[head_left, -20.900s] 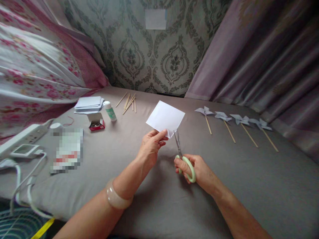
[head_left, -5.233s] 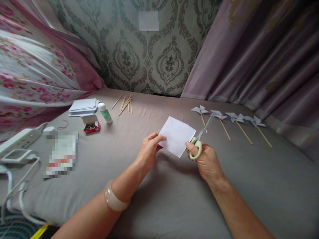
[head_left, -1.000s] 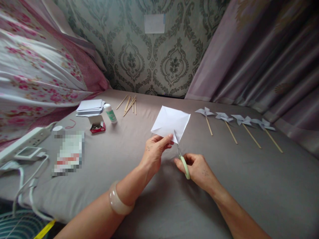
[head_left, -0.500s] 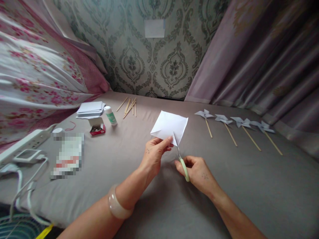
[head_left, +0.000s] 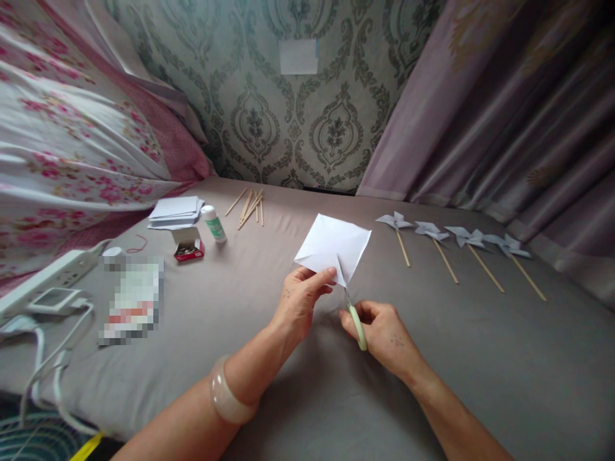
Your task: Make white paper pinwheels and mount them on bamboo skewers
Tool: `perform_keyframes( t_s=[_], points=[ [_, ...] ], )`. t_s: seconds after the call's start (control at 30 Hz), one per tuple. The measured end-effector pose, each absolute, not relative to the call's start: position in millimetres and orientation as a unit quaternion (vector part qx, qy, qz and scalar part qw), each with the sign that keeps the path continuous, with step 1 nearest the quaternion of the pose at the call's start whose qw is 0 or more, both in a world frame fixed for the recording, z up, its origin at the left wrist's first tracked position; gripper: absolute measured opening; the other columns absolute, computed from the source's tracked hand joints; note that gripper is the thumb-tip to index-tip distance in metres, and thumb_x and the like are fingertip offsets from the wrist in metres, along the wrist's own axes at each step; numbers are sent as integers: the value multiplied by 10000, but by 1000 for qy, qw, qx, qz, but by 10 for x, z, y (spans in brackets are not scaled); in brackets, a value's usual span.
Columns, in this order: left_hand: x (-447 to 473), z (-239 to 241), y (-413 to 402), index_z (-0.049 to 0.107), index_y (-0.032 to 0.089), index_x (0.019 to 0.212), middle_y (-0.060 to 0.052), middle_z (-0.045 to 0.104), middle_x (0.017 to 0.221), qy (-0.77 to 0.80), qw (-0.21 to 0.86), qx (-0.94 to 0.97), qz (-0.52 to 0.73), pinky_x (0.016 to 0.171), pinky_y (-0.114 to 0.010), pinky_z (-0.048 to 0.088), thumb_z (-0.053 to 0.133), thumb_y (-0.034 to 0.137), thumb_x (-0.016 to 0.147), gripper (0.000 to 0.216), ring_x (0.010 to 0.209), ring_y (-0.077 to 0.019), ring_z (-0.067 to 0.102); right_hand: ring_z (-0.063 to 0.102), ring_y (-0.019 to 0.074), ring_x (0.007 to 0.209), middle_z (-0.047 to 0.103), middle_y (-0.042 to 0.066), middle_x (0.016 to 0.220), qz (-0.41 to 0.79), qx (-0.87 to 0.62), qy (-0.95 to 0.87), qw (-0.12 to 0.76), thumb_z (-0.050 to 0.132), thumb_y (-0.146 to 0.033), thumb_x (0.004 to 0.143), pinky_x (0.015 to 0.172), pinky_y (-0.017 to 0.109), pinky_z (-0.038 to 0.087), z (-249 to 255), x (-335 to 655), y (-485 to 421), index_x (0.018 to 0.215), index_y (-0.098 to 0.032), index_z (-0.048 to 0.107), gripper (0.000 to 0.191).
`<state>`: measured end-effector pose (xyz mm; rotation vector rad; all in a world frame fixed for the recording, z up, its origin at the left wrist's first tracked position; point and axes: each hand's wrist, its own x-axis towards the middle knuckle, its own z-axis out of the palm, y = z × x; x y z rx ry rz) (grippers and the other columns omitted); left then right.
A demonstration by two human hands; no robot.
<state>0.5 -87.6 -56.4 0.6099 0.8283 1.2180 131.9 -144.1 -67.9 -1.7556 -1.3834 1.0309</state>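
From my remote view, the left hand [head_left: 298, 299] pinches paper [head_left: 332, 241] and the right hand [head_left: 383, 330] grips scissors [head_left: 357, 328] over grey cloth [head_left: 230, 288], before patterned wallpaper [head_left: 293, 128] and a curtain [head_left: 432, 121].

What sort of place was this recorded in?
Probably a home interior, perhaps a bedroom: patterned wallpaper at the back, a purplish curtain on the right and floral fabric draped on the left. I cannot tell whether the grey-covered surface is a bed or a table.
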Motion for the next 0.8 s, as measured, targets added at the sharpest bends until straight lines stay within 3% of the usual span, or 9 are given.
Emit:
perform_keyframes(
  t_s=[0.33,0.57,0.8],
  points=[
    [-54,-526,-763,707,148,795,-24,712,808,348,721,194,568,608,-238,468,876,258,496,360,660,-115,606,377,92,503,471,-29,519,407,-662,-537,329,631,-461,679,473,239,282,-692,1303,-1465,547,-176,529,331],
    [-52,-526,-766,714,143,752,-20,723,798,347,714,207,571,637,-251,470,861,234,501,305,657,-120,612,402,93,518,485,-27,532,407,-658,-548,318,629,-470,708,482,228,304,-674,1308,-1462,568,-155,565,350],
    [-136,-530,-651,690,145,713,-20,717,733,363,689,182,601,670,-247,481,835,178,514,248,652,-124,627,447,102,459,539,-18,531,462,-642,-596,134,704,-463,668,412,217,299,-571,1597,-1470,624,-160,638,313]
  ],
)
